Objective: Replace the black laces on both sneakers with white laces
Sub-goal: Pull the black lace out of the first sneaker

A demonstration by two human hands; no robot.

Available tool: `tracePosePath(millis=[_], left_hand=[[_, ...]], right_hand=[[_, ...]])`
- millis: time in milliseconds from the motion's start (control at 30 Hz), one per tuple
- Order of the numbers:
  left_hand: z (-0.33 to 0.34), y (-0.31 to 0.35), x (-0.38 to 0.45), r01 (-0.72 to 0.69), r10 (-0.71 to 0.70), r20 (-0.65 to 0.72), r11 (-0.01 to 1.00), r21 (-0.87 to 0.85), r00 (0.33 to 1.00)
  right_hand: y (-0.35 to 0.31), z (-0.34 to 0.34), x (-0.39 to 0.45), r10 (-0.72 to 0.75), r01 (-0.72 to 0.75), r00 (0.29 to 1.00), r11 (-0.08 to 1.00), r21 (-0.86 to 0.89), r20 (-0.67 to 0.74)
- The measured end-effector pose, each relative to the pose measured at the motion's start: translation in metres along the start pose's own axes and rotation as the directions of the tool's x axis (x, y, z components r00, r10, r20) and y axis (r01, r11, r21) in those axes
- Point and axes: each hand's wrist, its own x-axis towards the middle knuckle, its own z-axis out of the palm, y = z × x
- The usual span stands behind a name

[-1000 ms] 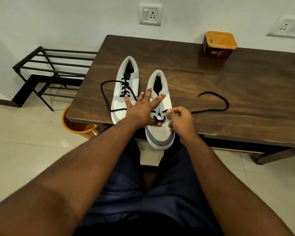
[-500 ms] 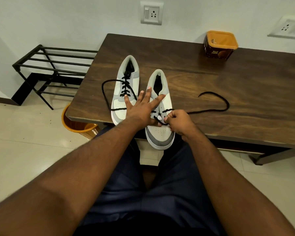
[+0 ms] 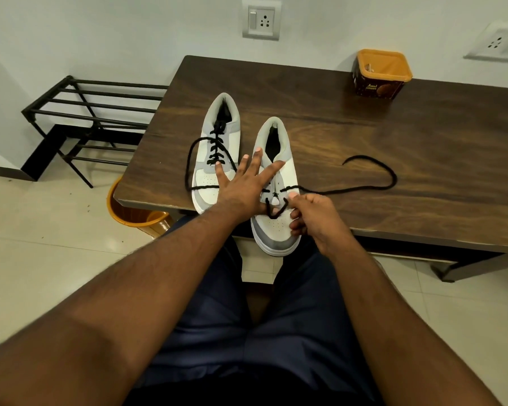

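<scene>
Two white and grey sneakers stand side by side on the dark wooden table point(image 3: 364, 136), toes toward me. The left sneaker point(image 3: 217, 142) keeps its black lace point(image 3: 192, 159) threaded, with a loose loop on its left. My left hand point(image 3: 244, 186) lies flat with spread fingers across the right sneaker point(image 3: 276, 230), holding it down. My right hand point(image 3: 311, 213) pinches the right sneaker's black lace point(image 3: 373, 186) at the lowest eyelets; most of that lace trails out to the right over the table. No white laces are visible.
An orange-lidded brown tub point(image 3: 379, 74) stands at the table's back edge. A black metal rack point(image 3: 91, 121) is on the floor to the left. An orange bucket point(image 3: 132, 212) sits under the table's left corner. My knees are below the table's near edge.
My right hand has shifted slightly down and in toward the lowest eyelets, still pinching the lace. The left hand stays pressed on the right sneaker.
</scene>
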Motion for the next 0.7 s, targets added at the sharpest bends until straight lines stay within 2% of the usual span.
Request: tracePosePath(millis=[100,233,300,433,567,700], left_hand=[[0.000,0.000,0.000,-0.003,0.003,-0.002,1.000,0.011,1.000],[0.005,-0.003,0.002,-0.004,0.005,-0.019,1.000,0.028,1.000],[0.006,-0.003,0.002,-0.008,0.009,-0.026,1.000,0.025,1.000],[0.006,-0.004,0.002,-0.010,0.011,-0.026,1.000,0.030,1.000],[0.006,-0.004,0.003,-0.002,0.002,-0.023,1.000,0.025,1.000],[0.005,-0.005,0.001,-0.010,0.009,-0.027,1.000,-0.006,1.000]], right_hand=[[-0.001,0.004,0.014,-0.078,0.058,0.989,0.985,-0.162,-0.123],[-0.006,0.010,0.025,-0.183,0.115,0.975,0.900,-0.421,-0.127],[-0.005,0.010,0.027,-0.206,0.118,0.970,0.860,-0.496,-0.127],[-0.004,0.007,0.025,-0.237,0.145,0.967,0.806,-0.573,-0.089],[-0.011,-0.004,0.024,-0.169,0.115,0.985,0.747,-0.655,-0.020],[-0.014,-0.022,0.019,-0.041,0.041,0.999,0.865,-0.501,0.011]])
